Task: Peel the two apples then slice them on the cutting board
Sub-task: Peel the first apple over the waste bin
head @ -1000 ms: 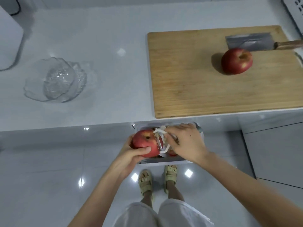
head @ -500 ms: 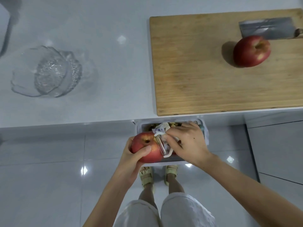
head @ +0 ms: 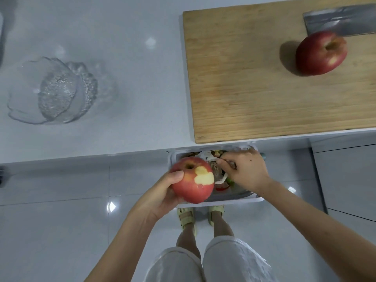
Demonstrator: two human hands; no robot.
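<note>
A person's left hand (head: 162, 192) grips a red apple (head: 192, 180) from below, thumb pressed near the stem, over an open waste bin (head: 223, 201) at the edge of the desk (head: 132, 58). One small pale patch of the fruit is bare of skin. The right hand (head: 246, 171), fingers curled, holds a white peeler (head: 221, 178) just beside the apple, above the scraps. A second apple (head: 321, 52), unpeeled, sits on the wooden cutting board (head: 244, 88), close to a cleaver (head: 337, 21). A glass bowl (head: 57, 92) stands well apart on the left.

Kitchen: white countertop (head: 122, 47); wooden cutting board (head: 254, 88); cleaver (head: 337, 21).
</note>
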